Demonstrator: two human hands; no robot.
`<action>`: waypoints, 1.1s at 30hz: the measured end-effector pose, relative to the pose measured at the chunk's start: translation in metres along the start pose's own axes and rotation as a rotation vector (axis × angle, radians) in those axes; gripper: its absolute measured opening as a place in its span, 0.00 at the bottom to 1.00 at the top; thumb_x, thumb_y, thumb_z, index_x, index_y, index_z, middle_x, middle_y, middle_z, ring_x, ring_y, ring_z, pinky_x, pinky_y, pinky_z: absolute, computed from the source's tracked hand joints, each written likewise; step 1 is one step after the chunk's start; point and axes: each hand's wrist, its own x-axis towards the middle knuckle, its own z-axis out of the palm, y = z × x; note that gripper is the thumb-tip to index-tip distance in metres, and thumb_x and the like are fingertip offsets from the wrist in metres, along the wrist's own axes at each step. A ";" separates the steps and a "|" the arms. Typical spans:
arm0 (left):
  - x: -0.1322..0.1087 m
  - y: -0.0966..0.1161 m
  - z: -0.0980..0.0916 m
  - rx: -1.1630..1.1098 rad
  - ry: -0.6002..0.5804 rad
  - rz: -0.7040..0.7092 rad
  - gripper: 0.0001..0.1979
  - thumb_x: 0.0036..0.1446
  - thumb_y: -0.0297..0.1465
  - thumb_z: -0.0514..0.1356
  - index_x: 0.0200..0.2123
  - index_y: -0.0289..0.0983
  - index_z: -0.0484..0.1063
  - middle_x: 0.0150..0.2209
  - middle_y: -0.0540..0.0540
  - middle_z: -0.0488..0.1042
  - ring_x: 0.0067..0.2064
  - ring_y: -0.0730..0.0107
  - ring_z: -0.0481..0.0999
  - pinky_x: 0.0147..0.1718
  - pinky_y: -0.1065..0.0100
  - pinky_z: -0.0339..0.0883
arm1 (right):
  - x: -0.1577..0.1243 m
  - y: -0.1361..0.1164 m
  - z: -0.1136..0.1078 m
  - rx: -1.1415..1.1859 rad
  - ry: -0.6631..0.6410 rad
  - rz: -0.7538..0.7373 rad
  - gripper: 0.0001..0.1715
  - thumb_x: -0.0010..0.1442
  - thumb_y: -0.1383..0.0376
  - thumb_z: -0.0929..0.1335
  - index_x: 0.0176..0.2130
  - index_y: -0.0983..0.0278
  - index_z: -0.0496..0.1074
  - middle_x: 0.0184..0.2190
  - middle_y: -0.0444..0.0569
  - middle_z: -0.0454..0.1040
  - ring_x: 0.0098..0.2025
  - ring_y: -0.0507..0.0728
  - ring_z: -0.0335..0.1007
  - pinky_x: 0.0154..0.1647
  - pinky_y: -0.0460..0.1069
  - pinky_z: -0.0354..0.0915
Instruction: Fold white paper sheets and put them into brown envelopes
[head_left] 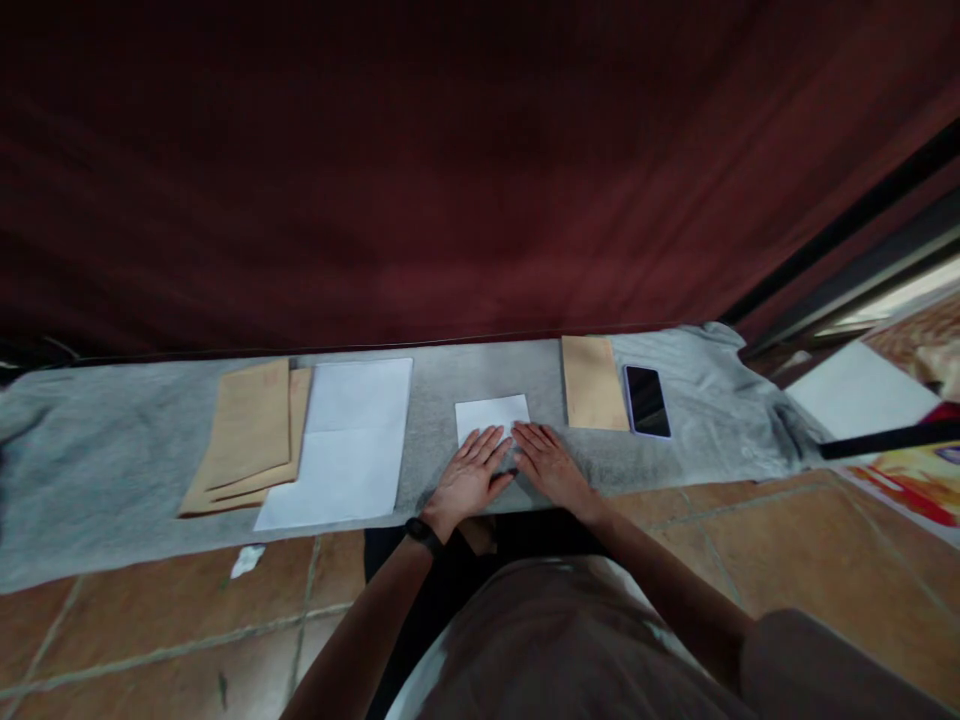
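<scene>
A small white sheet of paper (pixel 489 410), seemingly folded, lies on the grey cloth in front of me. My left hand (pixel 469 478) rests flat on its near left part, fingers stretched out. On the near right edge lies my right hand (pixel 550 465), its fingers also straight and flat. The fingertips of both hands almost meet and cover the near side of the paper. Left of the hands is a larger white sheet (pixel 352 450) with a crease across it. A single brown envelope (pixel 595 383) lies to the right of the hands.
Several brown envelopes (pixel 251 425) overlap at the left, partly on the large white sheet. A phone (pixel 647 402) lies right of the single envelope. The grey cloth (pixel 105 450) covers a narrow surface against a dark red curtain (pixel 450 180). A white scrap (pixel 247 561) lies on the tiled floor.
</scene>
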 end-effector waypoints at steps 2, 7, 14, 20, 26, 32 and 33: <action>-0.001 0.000 0.000 -0.005 0.012 -0.002 0.28 0.70 0.42 0.52 0.67 0.35 0.62 0.71 0.39 0.59 0.73 0.60 0.54 0.71 0.54 0.47 | 0.008 0.006 0.002 -0.012 0.005 0.016 0.29 0.74 0.60 0.58 0.69 0.65 0.60 0.69 0.54 0.61 0.70 0.60 0.57 0.71 0.61 0.54; 0.000 0.002 -0.003 -0.002 0.020 -0.005 0.27 0.69 0.41 0.52 0.66 0.34 0.63 0.69 0.40 0.61 0.72 0.60 0.57 0.71 0.54 0.49 | 0.032 0.019 0.004 -0.054 0.028 0.080 0.30 0.74 0.59 0.57 0.69 0.66 0.59 0.70 0.55 0.59 0.71 0.62 0.55 0.71 0.61 0.53; 0.000 0.002 -0.005 0.012 0.031 -0.001 0.26 0.69 0.39 0.53 0.66 0.35 0.63 0.69 0.41 0.62 0.71 0.61 0.57 0.71 0.54 0.50 | 0.057 0.025 0.004 -0.099 0.042 0.162 0.30 0.74 0.59 0.57 0.69 0.69 0.60 0.70 0.57 0.59 0.71 0.63 0.55 0.71 0.62 0.50; -0.001 0.002 -0.003 0.028 0.029 0.005 0.26 0.70 0.40 0.52 0.65 0.33 0.64 0.69 0.39 0.62 0.71 0.61 0.58 0.71 0.54 0.50 | 0.026 -0.004 0.009 -0.093 0.078 0.037 0.30 0.74 0.57 0.57 0.69 0.67 0.59 0.70 0.54 0.58 0.72 0.60 0.54 0.73 0.59 0.49; 0.001 0.002 -0.003 0.045 0.016 0.018 0.27 0.71 0.40 0.50 0.67 0.33 0.62 0.70 0.40 0.60 0.72 0.61 0.57 0.71 0.53 0.50 | -0.017 -0.016 0.009 -0.116 0.089 0.037 0.31 0.74 0.56 0.59 0.70 0.67 0.58 0.71 0.55 0.57 0.71 0.60 0.55 0.73 0.61 0.49; -0.015 0.004 0.005 0.102 0.104 -0.162 0.30 0.71 0.42 0.49 0.68 0.30 0.59 0.69 0.35 0.60 0.72 0.57 0.57 0.69 0.53 0.55 | -0.025 -0.009 0.007 -0.147 0.109 0.057 0.32 0.73 0.57 0.60 0.70 0.66 0.57 0.70 0.54 0.58 0.70 0.61 0.58 0.72 0.60 0.50; -0.021 0.003 0.007 0.113 0.123 -0.207 0.31 0.70 0.42 0.49 0.68 0.29 0.58 0.69 0.34 0.59 0.72 0.56 0.56 0.69 0.52 0.56 | -0.026 -0.009 0.008 -0.148 0.110 0.058 0.32 0.73 0.57 0.60 0.70 0.66 0.57 0.70 0.54 0.58 0.70 0.61 0.58 0.72 0.60 0.50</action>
